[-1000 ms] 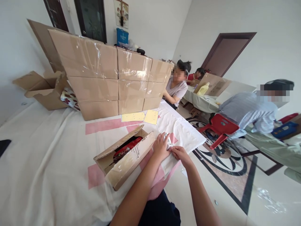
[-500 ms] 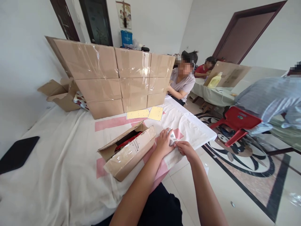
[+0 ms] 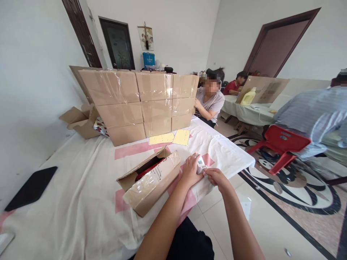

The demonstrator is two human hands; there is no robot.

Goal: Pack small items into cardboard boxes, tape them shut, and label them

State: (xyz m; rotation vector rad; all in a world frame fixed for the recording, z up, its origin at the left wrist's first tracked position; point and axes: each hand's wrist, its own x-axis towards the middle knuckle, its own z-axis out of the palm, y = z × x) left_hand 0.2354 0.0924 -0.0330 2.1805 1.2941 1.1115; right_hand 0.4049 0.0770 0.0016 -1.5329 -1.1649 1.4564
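My left hand and my right hand meet at the near edge of the cloth-covered table. Both are closed on a small silvery white packet held between them. Just left of my left hand lies an open cardboard box with tape-covered flaps and something red inside.
A wall of stacked taped cartons stands at the back of the table, with two yellow sheets in front. An open carton sits at back left, a black flat object at left. Other people sit beyond; a red chair stands right.
The view has swung and risen a little. My hands stay together on the small packet beside the open box, with almost no shift on the table.
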